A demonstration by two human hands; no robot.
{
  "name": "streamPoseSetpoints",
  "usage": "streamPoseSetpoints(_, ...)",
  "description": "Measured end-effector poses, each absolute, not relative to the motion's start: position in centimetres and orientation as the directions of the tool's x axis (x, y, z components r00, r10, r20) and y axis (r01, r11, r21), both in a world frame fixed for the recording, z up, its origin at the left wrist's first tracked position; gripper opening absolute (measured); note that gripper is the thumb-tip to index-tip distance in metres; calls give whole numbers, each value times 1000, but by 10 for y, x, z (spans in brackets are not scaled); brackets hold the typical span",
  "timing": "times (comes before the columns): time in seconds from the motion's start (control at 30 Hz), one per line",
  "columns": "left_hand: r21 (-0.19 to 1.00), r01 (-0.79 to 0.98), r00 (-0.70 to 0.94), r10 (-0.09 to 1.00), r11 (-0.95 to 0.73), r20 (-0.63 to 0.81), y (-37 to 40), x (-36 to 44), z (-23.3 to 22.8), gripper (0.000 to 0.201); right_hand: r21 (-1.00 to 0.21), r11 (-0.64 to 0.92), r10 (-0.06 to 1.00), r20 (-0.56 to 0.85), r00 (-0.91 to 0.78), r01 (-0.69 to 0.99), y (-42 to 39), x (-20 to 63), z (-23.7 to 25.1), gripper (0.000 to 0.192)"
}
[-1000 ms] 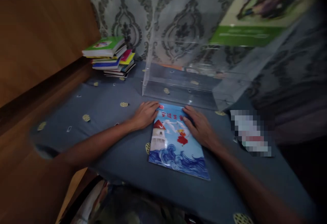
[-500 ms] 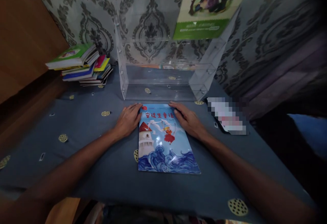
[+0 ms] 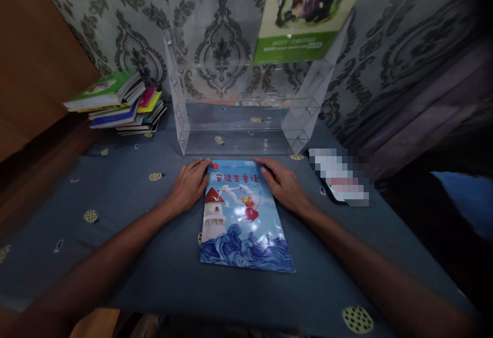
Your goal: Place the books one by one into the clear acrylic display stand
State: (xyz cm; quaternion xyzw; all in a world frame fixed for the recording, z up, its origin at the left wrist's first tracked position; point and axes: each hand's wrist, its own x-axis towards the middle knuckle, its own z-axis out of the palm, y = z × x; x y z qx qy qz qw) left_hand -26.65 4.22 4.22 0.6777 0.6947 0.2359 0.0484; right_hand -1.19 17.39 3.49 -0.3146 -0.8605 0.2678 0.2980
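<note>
Far left: slanting stack of colourful paperback books (image 3: 117, 104). Centre far: clear acrylic shelf case (image 3: 239, 122). Blurred white object (image 3: 339, 176) right, possibly a phone.

book (image 3: 244, 217): thin picture book, glossy blue cover (glare on the lower half) with a white tower under a red roof, dark blue waves, a small red figure and white birds, red characters across the top
state: closed, cover up
pose: flat, its long side running away from the viewer, the bottom edge slightly skewed
place: just in front of the clear case (image 3: 239, 122), top edge near the case's front, not touching
left hand (image 3: 188, 186): flat at the book's upper left corner, fingertips touching the edge
right hand (image 3: 283, 184): flat at the upper right corner, fingers on the cover's edge
</note>
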Motion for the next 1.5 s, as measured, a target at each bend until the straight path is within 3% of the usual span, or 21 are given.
streamPoseSetpoints(0.27, 394, 918, -57, 968, -45, 243, 43, -268, 44, 39, -755, 564, 762, 321, -563, 333, 178, -10, 33, 36)
streamPoseSetpoints(0.53, 390, 918, -25, 973, -68, 229, 43, -268, 49, 38, -786, 539, 746, 279, -604, 303, 178, 1, 36, 35)
streamPoseSetpoints(1.0, 141, 974, 130, 945, -179, 300, 47, -268, 54, 33, -762, 589, 730, 361, -580, 268, 173, 3, 36, 35)
streamPoseSetpoints(1.27, -93, 987, 142, 976, -128, 164, 53, -227, 79, 28, -783, 574, 724, 349, -595, 240, 170, 7, 41, 37)
streamPoseSetpoints(1.5, -121, 977, 179, 984, -178, -6, 32, -141, 101, 56, -834, 520, 739, 329, -588, 186, 165, 12, 46, 36)
